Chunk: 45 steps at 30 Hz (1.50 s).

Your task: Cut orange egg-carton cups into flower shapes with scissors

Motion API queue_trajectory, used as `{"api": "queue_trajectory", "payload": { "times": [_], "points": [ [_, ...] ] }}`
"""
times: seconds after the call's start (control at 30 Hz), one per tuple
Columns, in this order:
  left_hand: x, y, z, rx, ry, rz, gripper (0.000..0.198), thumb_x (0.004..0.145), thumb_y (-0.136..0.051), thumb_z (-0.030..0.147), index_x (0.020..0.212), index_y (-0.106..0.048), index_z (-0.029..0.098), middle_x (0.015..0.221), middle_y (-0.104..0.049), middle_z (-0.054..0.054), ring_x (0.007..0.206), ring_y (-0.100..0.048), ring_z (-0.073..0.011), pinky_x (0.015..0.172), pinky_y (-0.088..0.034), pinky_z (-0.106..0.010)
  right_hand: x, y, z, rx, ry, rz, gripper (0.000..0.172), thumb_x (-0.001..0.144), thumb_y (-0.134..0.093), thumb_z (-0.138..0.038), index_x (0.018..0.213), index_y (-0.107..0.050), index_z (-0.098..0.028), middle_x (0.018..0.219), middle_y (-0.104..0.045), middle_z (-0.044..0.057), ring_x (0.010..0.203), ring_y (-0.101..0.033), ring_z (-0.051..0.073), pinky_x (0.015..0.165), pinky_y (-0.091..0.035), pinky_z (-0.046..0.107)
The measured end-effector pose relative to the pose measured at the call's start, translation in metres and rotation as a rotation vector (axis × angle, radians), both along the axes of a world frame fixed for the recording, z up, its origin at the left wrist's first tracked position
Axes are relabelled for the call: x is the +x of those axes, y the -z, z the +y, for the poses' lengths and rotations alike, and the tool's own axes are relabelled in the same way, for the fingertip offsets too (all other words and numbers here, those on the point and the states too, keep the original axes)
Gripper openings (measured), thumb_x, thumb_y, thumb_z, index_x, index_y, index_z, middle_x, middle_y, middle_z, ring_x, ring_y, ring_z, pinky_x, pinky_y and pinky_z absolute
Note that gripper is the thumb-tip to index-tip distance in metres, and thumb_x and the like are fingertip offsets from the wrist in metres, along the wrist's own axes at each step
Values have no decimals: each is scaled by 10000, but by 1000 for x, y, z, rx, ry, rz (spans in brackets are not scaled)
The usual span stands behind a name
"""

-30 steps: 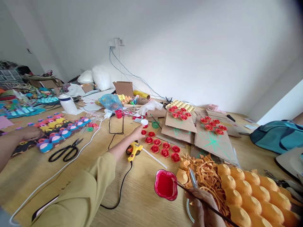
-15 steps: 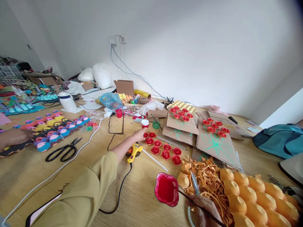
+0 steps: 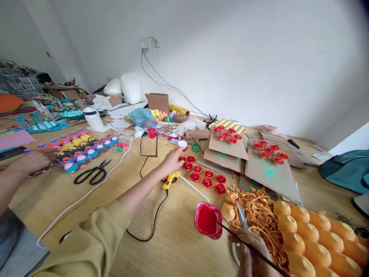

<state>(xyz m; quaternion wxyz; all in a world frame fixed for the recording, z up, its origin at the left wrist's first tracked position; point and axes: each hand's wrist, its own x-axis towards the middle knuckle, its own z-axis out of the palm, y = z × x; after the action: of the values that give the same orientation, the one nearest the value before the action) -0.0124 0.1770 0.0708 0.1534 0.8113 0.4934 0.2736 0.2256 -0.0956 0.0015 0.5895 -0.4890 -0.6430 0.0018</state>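
My left hand (image 3: 172,159), on an arm in an olive-yellow sleeve, reaches out over the wooden table (image 3: 52,196) with its fingers loosely spread. It holds nothing, and its fingertips are just left of the nearest of several red paper roses (image 3: 201,175). A yellow glue gun (image 3: 170,180) lies just below that hand. At the bottom edge my right hand (image 3: 249,252) is closed round a thin dark brush (image 3: 245,242). The brush tip rests at a cup of red paint (image 3: 208,220).
A heap of orange scraps (image 3: 256,215) and orange domes (image 3: 311,234) fills the near right. Cardboard sheets (image 3: 268,173) carry more red roses. Black scissors (image 3: 92,175), coloured figures (image 3: 80,148) and a white cable (image 3: 86,194) lie left, beside another person's hand (image 3: 30,161).
My left hand has drawn back a little from the small white cup to the first rose. The view has shifted, so everything sits slightly further right. My right hand keeps the brush.
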Motion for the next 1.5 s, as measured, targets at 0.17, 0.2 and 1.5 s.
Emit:
{"api": "queue_trajectory", "payload": {
  "times": [0.17,0.2,1.5],
  "points": [
    [7,6,-123,-24,174,-361,244,899,-545,218,1135,-604,222,1103,-704,-56,1078,-643,-197,994,-472,-346,-14,-8,-2,12,-29,-43,217,905,-533,-103,1085,-615,-193,976,-706,90,800,-713,197,697,-573,329],
    [8,12,-142,-63,193,-385,227,920,-541,261,1134,-605,218,992,-723,-44,1013,-664,-188,963,-485,-331,-17,-9,-2,23,-5,-52,198,901,-541,-108,1057,-626,-197,984,-695,89,819,-701,198,714,-566,338],
    [34,80,-218,-414,757,-424,198,889,-626,322,827,-664,138,696,-629,-20,624,-542,-96,591,-414,-181,-37,-12,-8,-203,237,-500,643,905,-469,-63,1525,-362,-200,1346,-608,147,1170,-624,292,975,-488,453]
  ]
}}
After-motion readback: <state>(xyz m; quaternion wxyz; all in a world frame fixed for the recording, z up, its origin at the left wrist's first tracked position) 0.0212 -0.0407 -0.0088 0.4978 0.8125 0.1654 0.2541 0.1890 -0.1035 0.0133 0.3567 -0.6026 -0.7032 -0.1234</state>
